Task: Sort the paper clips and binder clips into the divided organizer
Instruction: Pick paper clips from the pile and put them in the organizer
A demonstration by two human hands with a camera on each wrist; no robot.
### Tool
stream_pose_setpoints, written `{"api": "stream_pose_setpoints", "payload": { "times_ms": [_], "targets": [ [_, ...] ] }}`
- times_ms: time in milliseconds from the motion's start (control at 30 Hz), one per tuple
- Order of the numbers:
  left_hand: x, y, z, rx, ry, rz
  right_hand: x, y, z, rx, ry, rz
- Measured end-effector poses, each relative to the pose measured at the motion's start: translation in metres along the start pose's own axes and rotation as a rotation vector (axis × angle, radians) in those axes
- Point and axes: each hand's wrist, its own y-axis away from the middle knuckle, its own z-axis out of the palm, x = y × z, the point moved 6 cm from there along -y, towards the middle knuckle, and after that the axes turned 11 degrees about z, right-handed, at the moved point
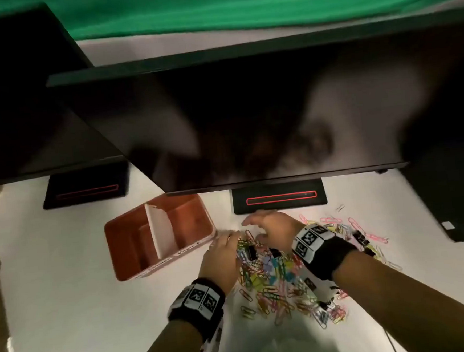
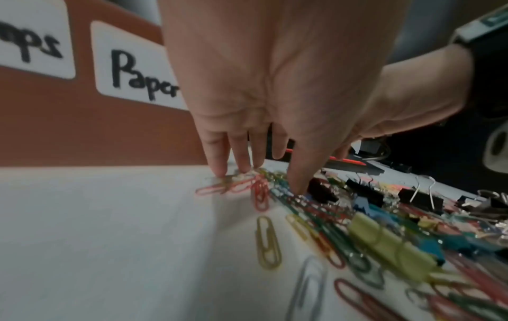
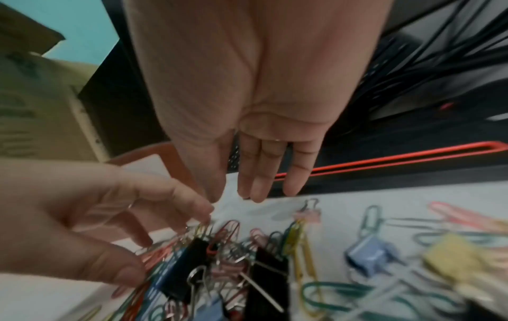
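The brown divided organizer (image 1: 113, 235) stands on the white table, left of a heap of coloured paper clips (image 1: 275, 280) mixed with binder clips (image 3: 189, 267). Its front wall (image 2: 82, 130) carries a white label reading "Paper" (image 2: 143, 76). My left hand (image 1: 230, 240) reaches down onto the heap's near-left edge. Its fingers (image 2: 219, 171) and thumb close around a bunch of paper clips (image 2: 258, 191). My right hand (image 1: 253, 231) hovers just above the heap's far side with fingers (image 3: 258, 184) straight, and it holds nothing.
A large dark monitor (image 1: 248, 119) overhangs the table, its black base with a red outline (image 1: 279, 198) just beyond the hands. A second base (image 1: 85, 191) sits far left. A black case (image 1: 455, 200) stands at the right. Stray clips (image 1: 368, 231) lie to the right.
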Motion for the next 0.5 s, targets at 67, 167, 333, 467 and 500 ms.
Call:
{"api": "stream_pose_setpoints", "payload": {
  "times_ms": [67,167,333,467,500],
  "targets": [
    [-0.005,-0.005,0.003,0.024,0.001,0.016,-0.009,-0.012,0.011,-0.055,0.073,-0.063],
    [-0.015,-0.005,0.008,0.03,0.049,-0.004,-0.01,-0.02,0.024,-0.122,0.152,-0.053],
    [-0.025,-0.005,0.007,0.086,0.127,-0.007,0.01,-0.022,0.026,-0.1,0.16,0.034],
    [-0.028,-0.005,0.006,0.089,0.153,-0.014,0.02,-0.014,0.024,-0.075,0.21,0.052],
    [-0.028,-0.005,0.005,0.092,0.16,-0.017,0.021,-0.011,0.023,-0.061,0.223,0.051]
  ]
}}
